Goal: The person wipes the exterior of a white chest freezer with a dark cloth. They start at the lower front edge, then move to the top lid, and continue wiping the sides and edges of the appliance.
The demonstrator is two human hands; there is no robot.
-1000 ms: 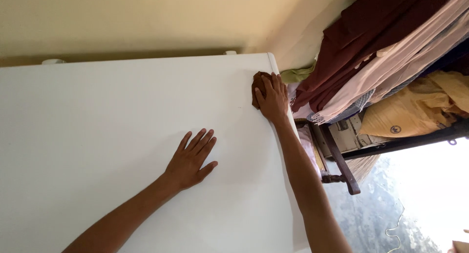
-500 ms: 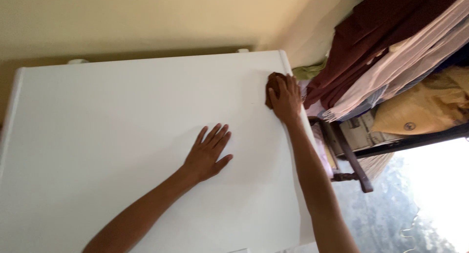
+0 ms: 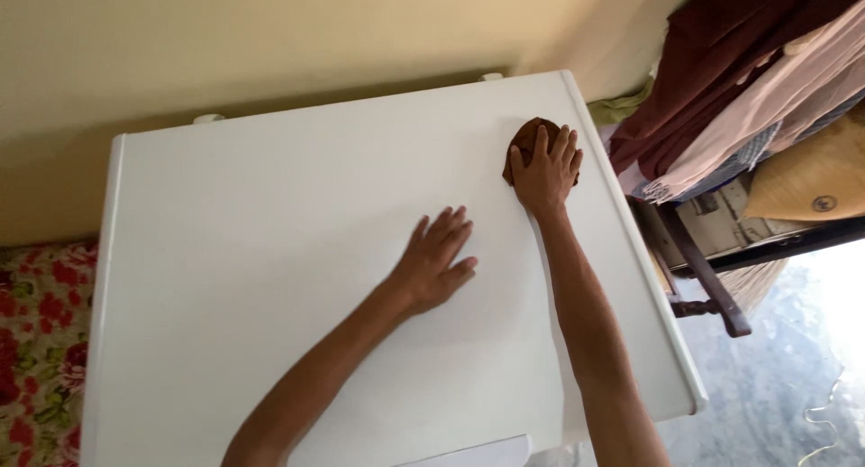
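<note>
A large white flat lid (image 3: 270, 251), like the top of a chest appliance, fills most of the view. My right hand (image 3: 546, 170) presses a brown cloth (image 3: 522, 141) flat against its far right corner, fingers spread over the cloth. My left hand (image 3: 434, 258) lies palm down on the bare white surface near the middle, fingers apart, holding nothing.
A beige wall (image 3: 270, 43) runs behind the lid. To the right, a dark wooden rack (image 3: 698, 269) carries maroon, pink and yellow clothes (image 3: 721, 88). A red floral fabric (image 3: 36, 341) shows at the left edge. Mottled grey floor (image 3: 775, 386) lies at lower right.
The view has shifted, showing more of the lid's left side. My right hand with the cloth stays by the far right corner; my left hand stays flat near the middle.
</note>
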